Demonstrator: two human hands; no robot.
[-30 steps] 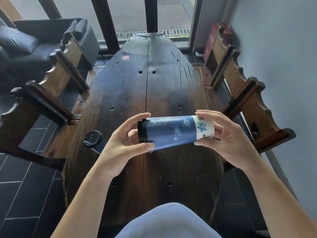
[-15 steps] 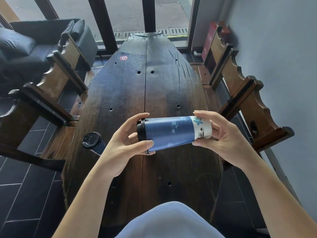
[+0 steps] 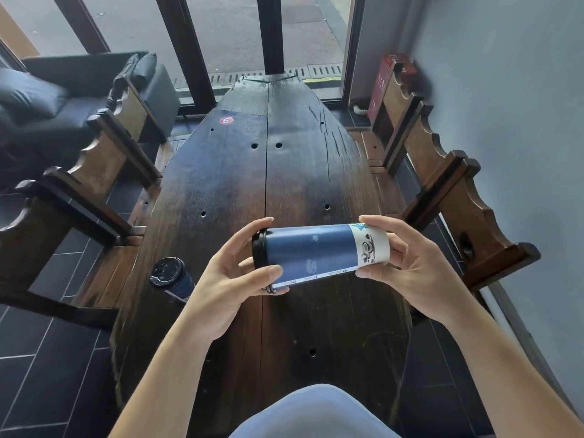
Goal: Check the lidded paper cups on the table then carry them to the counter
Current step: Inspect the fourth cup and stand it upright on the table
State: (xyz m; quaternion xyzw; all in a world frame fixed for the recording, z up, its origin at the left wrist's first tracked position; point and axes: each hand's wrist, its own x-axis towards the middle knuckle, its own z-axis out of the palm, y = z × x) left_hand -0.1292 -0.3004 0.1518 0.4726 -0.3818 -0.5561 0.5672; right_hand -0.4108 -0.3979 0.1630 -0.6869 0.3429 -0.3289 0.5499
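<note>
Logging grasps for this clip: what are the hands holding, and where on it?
Both hold one blue paper cup sideways: left hand at its black-lidded end, right hand at its white base end.

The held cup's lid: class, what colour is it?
Black lid, on the blue cup; head view.

A long dark wooden table (image 3: 221, 191) of two planks with small round holes runs away toward tall glass windows (image 3: 227, 36) with dark frames, through which daylight and grey pavement show; a red round sticker (image 3: 226, 120) sits near its far end. Carved wooden benches stand along both sides, the left bench (image 3: 79, 172) backed by a black leather sofa (image 3: 50, 99) and the right bench (image 3: 448, 175) set against a plain grey wall (image 3: 512, 99). The floor (image 3: 41, 358) is dark rectangular tile with pale grout, and a red box (image 3: 384, 80) stands in the far right corner.
</note>
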